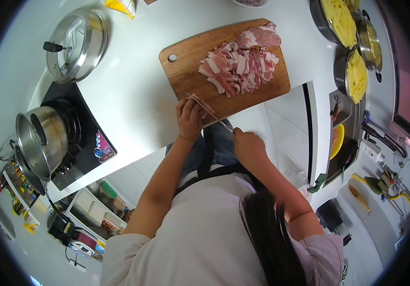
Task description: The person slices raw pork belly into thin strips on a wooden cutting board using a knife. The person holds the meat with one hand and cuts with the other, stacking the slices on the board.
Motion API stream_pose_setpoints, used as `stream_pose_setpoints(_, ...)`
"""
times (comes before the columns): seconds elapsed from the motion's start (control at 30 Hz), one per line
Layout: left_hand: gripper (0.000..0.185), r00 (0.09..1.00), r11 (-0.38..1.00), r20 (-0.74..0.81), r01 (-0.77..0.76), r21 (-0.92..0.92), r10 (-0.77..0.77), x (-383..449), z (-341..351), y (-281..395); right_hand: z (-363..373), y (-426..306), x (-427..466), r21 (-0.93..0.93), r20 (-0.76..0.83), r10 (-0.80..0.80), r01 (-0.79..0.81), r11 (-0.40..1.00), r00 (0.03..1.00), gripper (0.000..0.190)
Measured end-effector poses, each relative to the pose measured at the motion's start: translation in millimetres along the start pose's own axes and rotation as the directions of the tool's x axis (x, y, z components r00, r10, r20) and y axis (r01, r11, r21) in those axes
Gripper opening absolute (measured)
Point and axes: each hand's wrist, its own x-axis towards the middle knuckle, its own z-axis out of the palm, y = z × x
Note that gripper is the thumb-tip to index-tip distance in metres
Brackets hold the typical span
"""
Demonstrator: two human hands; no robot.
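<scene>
My right hand grips the handle of a kitchen knife, whose blade points up and to the left over the near left corner of a wooden cutting board. My left hand presses on a small piece of raw meat at that corner, its fingers right beside the blade. A pile of sliced raw meat covers the board's right half. Behind the pile, a larger chunk of meat lies at the far right corner.
At left, a steel pot stands on a black cooktop, with a domed glass-and-steel lid behind it. Pans of pale yellow cut strips stand at right, near a sink holding a yellow bowl.
</scene>
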Motion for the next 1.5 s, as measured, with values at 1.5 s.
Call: stream_pose_setpoints(1.5, 0.029, 0.999, 0.999, -0.021, -0.026, 0.019, 0.026, -1.5, 7.9, -2.6, 17.7, -44.4, 78.9, 0.046, -0.123, -0.085, 0.091, 0.995, 0.989, 0.02)
